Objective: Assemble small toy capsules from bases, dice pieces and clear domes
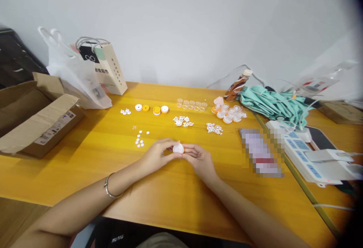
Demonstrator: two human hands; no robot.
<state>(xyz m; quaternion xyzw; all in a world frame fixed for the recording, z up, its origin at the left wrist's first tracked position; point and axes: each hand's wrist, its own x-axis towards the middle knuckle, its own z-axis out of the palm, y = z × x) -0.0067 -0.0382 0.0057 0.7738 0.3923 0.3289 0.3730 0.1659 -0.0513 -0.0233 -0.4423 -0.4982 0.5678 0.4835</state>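
Between my two hands is a small round piece [178,148], white on top with an orange rim at its right side. My left hand [159,155] pinches it from the left, thumb along its near edge. From the right, the fingers and thumb of my right hand [200,160] close on the same piece. Small white discs [140,142] lie scattered to the left of my hands. Beyond the hands sit white openwork parts in two piles, one left [183,121] and one right [214,128]. Farther back are clear round cups [192,105] in rows.
White and yellow round caps [153,109] stand behind the discs. Finished-looking white-and-orange pieces [229,113] cluster at right, near a brown bottle [237,85] and a green umbrella [272,104]. A phone [261,153] and power strip [303,153] lie right; a cardboard box [39,115] stands left.
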